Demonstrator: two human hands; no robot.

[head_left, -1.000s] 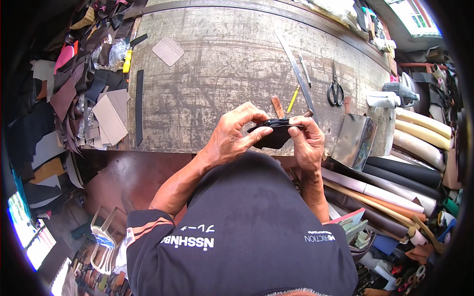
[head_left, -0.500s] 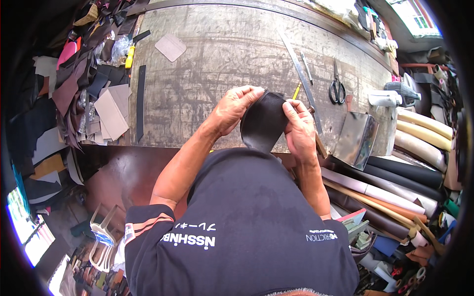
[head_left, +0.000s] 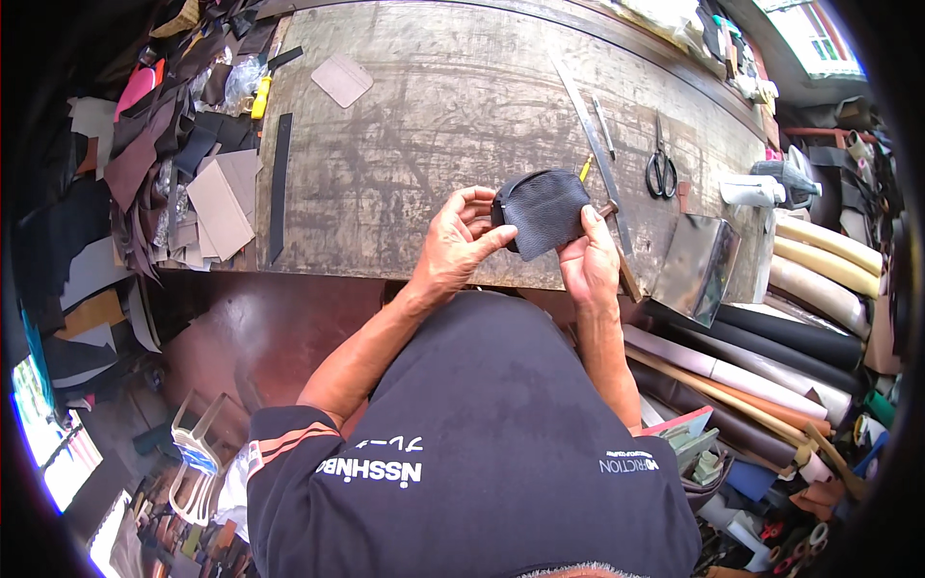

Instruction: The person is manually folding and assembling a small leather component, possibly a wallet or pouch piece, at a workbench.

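Observation:
A piece of black grained leather (head_left: 551,214), bent over on itself, is held up above the near edge of the workbench. My left hand (head_left: 461,241) grips its left edge, thumb in front and fingers behind. On its right side, my right hand (head_left: 590,258) pinches the edge between thumb and fingers. Just beyond the right hand lie a yellow pencil-like tool (head_left: 586,169) and a hammer (head_left: 611,208), its handle partly hidden. A long metal ruler (head_left: 590,130) stretches away past them.
On the worn workbench (head_left: 414,125) lie black scissors (head_left: 661,169), a shiny metal box (head_left: 696,265), a rounded beige piece (head_left: 342,80) and a dark strip (head_left: 280,188). Leather scraps (head_left: 145,159) crowd the left side. Rolls of material (head_left: 819,289) fill the right.
The black leather was a curved, smooth sheet hanging down; now it is folded over with its grained face showing. Both hands have shifted their grip on its edges.

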